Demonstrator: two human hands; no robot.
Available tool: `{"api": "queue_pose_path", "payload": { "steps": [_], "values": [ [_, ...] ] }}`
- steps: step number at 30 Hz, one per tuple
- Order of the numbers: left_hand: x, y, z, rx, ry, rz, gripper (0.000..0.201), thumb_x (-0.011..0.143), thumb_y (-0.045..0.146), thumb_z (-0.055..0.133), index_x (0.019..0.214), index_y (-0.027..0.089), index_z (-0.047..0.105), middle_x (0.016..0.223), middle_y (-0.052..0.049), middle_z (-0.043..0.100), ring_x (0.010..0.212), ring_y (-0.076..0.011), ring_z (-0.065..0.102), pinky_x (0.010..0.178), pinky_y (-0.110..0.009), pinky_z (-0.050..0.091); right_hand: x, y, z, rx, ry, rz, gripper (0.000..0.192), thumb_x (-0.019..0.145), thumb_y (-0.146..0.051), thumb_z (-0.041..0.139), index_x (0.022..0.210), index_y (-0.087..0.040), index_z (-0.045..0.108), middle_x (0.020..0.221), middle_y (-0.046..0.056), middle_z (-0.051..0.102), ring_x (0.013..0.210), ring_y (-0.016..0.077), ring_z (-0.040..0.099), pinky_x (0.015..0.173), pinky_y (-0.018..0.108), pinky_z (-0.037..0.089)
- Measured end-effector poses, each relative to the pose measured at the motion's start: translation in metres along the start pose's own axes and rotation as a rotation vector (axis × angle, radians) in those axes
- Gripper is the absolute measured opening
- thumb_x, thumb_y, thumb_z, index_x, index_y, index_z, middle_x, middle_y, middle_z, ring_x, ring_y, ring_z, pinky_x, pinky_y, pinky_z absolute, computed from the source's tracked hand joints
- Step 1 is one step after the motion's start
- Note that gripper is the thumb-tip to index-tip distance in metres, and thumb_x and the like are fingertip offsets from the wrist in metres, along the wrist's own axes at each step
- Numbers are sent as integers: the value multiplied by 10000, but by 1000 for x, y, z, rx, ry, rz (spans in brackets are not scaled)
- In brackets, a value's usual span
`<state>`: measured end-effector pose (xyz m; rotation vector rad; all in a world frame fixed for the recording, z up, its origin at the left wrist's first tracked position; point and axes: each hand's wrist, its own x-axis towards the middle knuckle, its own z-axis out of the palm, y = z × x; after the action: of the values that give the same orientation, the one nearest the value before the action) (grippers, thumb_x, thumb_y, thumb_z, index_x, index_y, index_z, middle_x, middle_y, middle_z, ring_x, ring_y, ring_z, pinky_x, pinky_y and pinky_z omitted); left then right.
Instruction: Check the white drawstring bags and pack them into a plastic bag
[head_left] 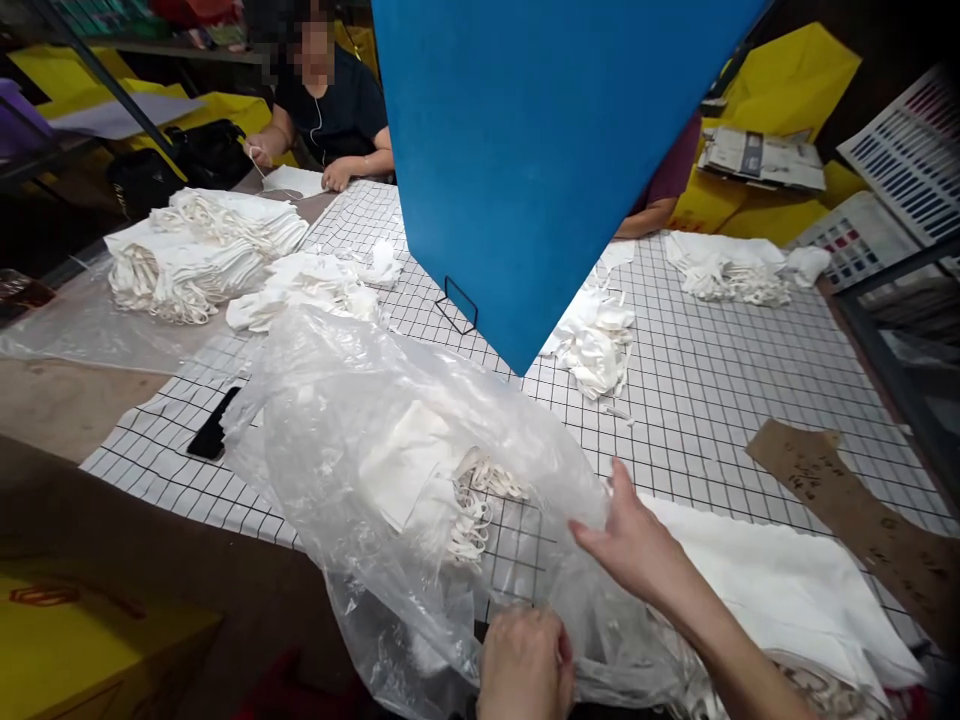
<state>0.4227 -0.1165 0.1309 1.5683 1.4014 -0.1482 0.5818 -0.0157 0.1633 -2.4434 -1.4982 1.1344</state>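
Note:
A large see-through plastic bag [315, 440] lies across the grid-patterned tablecloth, its mouth facing me. Inside it rests a stack of white cloth pieces [409, 475] with loops of white cord or elastic along one side. At the bag's near edge my left hand [529, 660] is closed, its fingers curled around the plastic. My right hand [630, 530] is at the bag's right side, thumb and forefinger spread apart; whether it touches the film I cannot tell. Beneath and beyond my right forearm lies another pile of white cloth [780, 580], partly hidden.
A blue hanging panel [525, 170] blocks the middle. More white piles lie at left [202, 250], centre [592, 340] and right [727, 265]. A black phone-like object [214, 425] and brown card template [847, 500] lie on the grid cloth [697, 400]. Two people sit opposite.

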Motion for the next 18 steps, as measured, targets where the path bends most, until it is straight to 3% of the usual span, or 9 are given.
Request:
{"api": "queue_pose_path", "payload": {
  "steps": [2, 4, 6, 10, 12, 14, 15, 16, 18],
  "values": [
    [1, -3, 5, 38, 97, 67, 152, 696, 126, 570, 805, 192, 653, 992, -75, 638, 1015, -294, 541, 896, -457, 425, 21, 9, -1, 210, -173, 26, 674, 732, -298, 489, 1355, -78, 352, 998, 157, 649, 798, 277, 642, 709, 392, 495],
    [4, -9, 10, 53, 166, 115, 209, 666, 83, 549, 831, 181, 632, 1074, -86, 604, 1019, -279, 537, 901, -430, 436, 41, 23, -6, 496, -297, 29, 565, 691, -213, 399, 1233, -66, 461, 744, 73, 623, 579, 200, 588, 606, 338, 487],
    [8, -17, 15, 64, 208, 135, 266, 675, 32, 497, 867, 184, 601, 1013, -76, 606, 926, -240, 573, 823, -375, 479, 55, 37, -13, 689, -283, -15, 518, 681, -206, 337, 1151, -75, 512, 620, 26, 528, 471, 167, 492, 544, 324, 464],
    [10, -31, 34, 110, 524, 188, 192, 775, 42, 425, 794, 194, 541, 794, -57, 577, 775, -219, 581, 705, -348, 490, 59, 47, -28, 681, -113, -2, 454, 802, -304, 255, 1091, -82, 526, 783, 108, 580, 646, 218, 571, 631, 374, 506],
    [7, -35, 45, 59, 623, 249, 167, 799, 87, 451, 878, 201, 545, 840, -63, 591, 795, -213, 584, 729, -345, 486, 44, 39, -34, 519, 140, 61, 471, 813, -372, 367, 1187, -101, 457, 1062, 166, 579, 897, 276, 595, 727, 401, 519],
    [1, -34, 50, -29, 528, 340, 297, 771, 144, 536, 1059, 214, 531, 912, -60, 619, 829, -210, 596, 774, -343, 482, 19, 22, -34, 317, 494, -31, 514, 801, -352, 485, 1266, -157, 384, 1254, 162, 491, 1085, 293, 531, 823, 406, 505],
    [-1, -31, 49, -72, 417, 393, 395, 740, 176, 586, 1126, 220, 515, 913, -48, 637, 834, -211, 605, 805, -348, 478, 6, 12, -30, 220, 594, -172, 488, 821, -320, 494, 1276, -188, 379, 1290, 144, 470, 1141, 277, 499, 876, 395, 487],
    [-3, -28, 46, -105, 295, 434, 455, 706, 199, 625, 1148, 221, 519, 878, -32, 655, 827, -213, 613, 829, -353, 472, -7, 2, -22, 140, 570, -381, 407, 853, -268, 460, 1252, -205, 409, 1265, 127, 495, 1166, 250, 486, 932, 377, 460],
    [-3, -20, 33, -143, 79, 471, 375, 688, 200, 625, 1060, 223, 587, 809, -7, 679, 812, -206, 627, 846, -336, 464, -24, -15, 4, -46, 145, -814, 327, 884, -155, 372, 1176, -228, 502, 1163, 88, 585, 1134, 195, 521, 985, 336, 426]
  ]
}}
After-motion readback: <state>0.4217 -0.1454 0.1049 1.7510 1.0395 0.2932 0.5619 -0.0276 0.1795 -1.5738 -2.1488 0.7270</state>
